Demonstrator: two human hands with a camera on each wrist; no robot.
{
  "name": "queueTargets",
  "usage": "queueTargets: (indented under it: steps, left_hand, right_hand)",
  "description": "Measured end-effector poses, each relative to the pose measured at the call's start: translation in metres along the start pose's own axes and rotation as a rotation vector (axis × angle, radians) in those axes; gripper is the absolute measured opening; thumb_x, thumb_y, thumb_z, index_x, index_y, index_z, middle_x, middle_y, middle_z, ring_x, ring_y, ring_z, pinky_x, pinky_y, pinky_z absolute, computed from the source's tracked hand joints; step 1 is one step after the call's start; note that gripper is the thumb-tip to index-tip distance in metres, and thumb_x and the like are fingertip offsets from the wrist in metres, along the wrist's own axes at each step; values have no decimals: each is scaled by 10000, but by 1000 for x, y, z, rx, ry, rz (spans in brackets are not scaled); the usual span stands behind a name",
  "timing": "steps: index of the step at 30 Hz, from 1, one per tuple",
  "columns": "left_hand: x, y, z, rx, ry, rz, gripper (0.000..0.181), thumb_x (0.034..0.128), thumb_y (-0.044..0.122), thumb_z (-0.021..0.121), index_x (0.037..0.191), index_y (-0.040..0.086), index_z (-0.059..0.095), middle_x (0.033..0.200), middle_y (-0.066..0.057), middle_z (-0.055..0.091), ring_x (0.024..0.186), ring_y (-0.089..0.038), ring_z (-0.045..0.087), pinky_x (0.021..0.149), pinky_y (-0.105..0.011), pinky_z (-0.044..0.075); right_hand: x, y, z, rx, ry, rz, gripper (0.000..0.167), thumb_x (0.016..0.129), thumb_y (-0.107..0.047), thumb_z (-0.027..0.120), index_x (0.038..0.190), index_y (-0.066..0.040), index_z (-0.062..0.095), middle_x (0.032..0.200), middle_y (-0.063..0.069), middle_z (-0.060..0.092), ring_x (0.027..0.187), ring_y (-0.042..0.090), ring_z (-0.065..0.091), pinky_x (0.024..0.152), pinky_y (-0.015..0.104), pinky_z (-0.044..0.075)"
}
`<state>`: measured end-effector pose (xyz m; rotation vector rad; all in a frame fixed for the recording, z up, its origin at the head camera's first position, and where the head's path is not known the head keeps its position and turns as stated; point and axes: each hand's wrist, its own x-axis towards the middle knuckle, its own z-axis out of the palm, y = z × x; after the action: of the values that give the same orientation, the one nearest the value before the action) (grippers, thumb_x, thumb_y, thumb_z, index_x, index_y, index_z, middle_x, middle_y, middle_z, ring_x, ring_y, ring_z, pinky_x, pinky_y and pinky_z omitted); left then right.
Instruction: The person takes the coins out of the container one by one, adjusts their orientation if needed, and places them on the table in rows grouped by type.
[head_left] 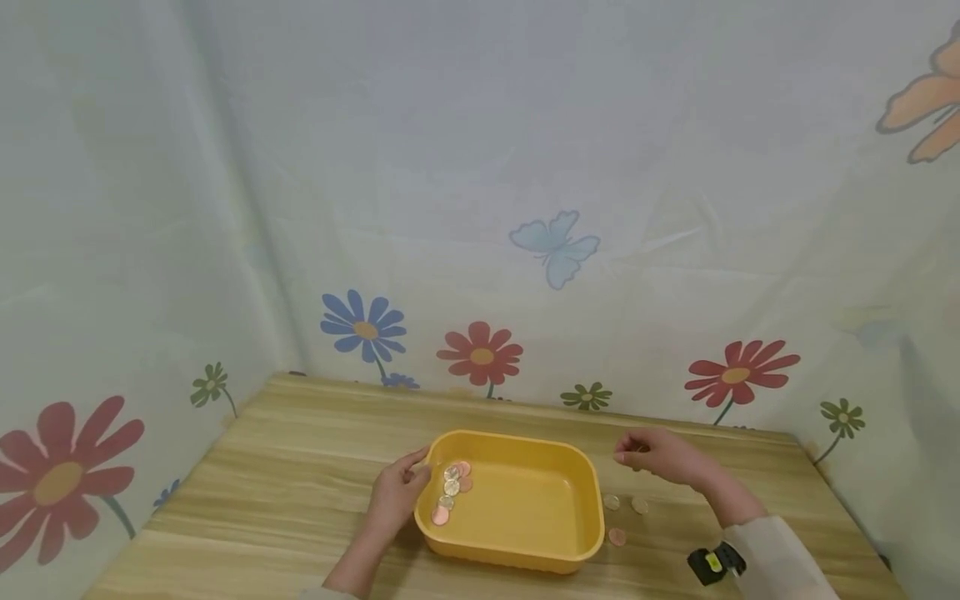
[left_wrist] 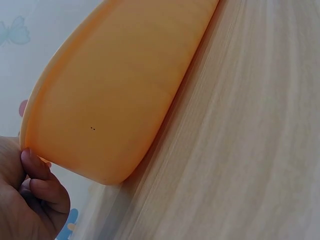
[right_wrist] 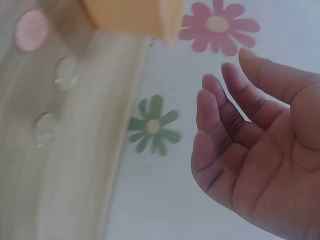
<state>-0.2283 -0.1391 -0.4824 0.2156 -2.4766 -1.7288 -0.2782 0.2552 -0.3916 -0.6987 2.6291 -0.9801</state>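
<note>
A yellow plastic basin (head_left: 528,504) rests on the wooden table. My left hand (head_left: 396,497) grips its left rim, with the thumb near the inner side; in the left wrist view curled fingers (left_wrist: 47,187) lie against the basin's outer wall. Inside, silver coins (head_left: 452,487) and copper-coloured coins (head_left: 441,516) lie along the left end, some overlapping. My right hand (head_left: 663,454) hovers to the right of the basin. Its fingers are loosely bent and hold nothing in the right wrist view. Below it are two silver coins (head_left: 639,506) and one copper-coloured coin (head_left: 617,537).
The light wood-grain table (head_left: 300,467) extends to both sides of the basin. Behind and beside it hangs a pale curtain (head_left: 420,167) printed with flowers and butterflies. A black device (head_left: 716,562) is strapped at my right wrist.
</note>
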Motion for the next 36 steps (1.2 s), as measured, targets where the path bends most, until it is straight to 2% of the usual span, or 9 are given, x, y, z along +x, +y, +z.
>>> queueTargets:
  steps: [9, 13, 19, 22, 25, 30, 36]
  left_hand:
    - [-1, 0, 0, 1, -6, 10, 425, 992, 127, 619, 1391, -20, 605, 642, -67, 554, 475, -92, 418, 422, -181, 378]
    - [-1, 0, 0, 8, -5, 7, 426, 993, 129, 620, 1391, -20, 604, 638, -57, 547, 479, -93, 418, 424, -180, 379]
    - [-1, 0, 0, 5, -14, 9, 428, 996, 131, 615, 1397, -17, 599, 627, -34, 531, 470, -90, 417, 421, -179, 378]
    - [0, 1, -1, 0, -7, 12, 424, 991, 124, 619, 1391, -18, 604, 626, -48, 536, 464, -89, 413, 417, -179, 375]
    - [0, 1, -1, -3, -5, 12, 421, 992, 120, 617, 1390, -17, 606, 620, -59, 539, 449, -86, 405, 410, -181, 368]
    - [-1, 1, -1, 0, -7, 7, 421, 994, 122, 616, 1392, -15, 605, 620, -60, 549, 434, -83, 394, 403, -183, 358]
    - [-1, 0, -1, -4, -5, -3, 423, 993, 127, 615, 1393, -11, 605, 628, -64, 556, 432, -81, 391, 403, -182, 355]
  right_hand:
    - [21, -42, -4, -25, -52, -100, 219, 1013, -220, 636, 1036, -4, 657, 903, 36, 648, 802, 143, 559, 688, 235, 504]
    - [34, -59, 0, -52, -53, -99, 208, 1015, -229, 633, 1049, -28, 672, 890, 25, 638, 799, 149, 546, 693, 243, 493]
    - [56, -78, 10, -50, -101, -118, 169, 1017, -205, 622, 1029, -47, 679, 904, 91, 658, 795, 163, 546, 717, 260, 482]
    - [68, -84, 18, -45, -140, -134, 151, 1007, -194, 642, 1015, -50, 688, 935, 147, 686, 797, 145, 556, 740, 254, 502]
    - [79, -89, 26, -39, -181, -147, 140, 996, -195, 662, 1014, -60, 697, 945, 147, 697, 794, 122, 555, 741, 238, 511]
    - [95, -96, 40, -44, -224, -139, 133, 988, -196, 678, 1033, -74, 703, 938, 44, 689, 819, 114, 559, 765, 220, 518]
    - [113, -102, 56, -89, -256, -135, 129, 971, -227, 705, 1034, -117, 723, 953, -15, 690, 846, 113, 567, 799, 218, 522]
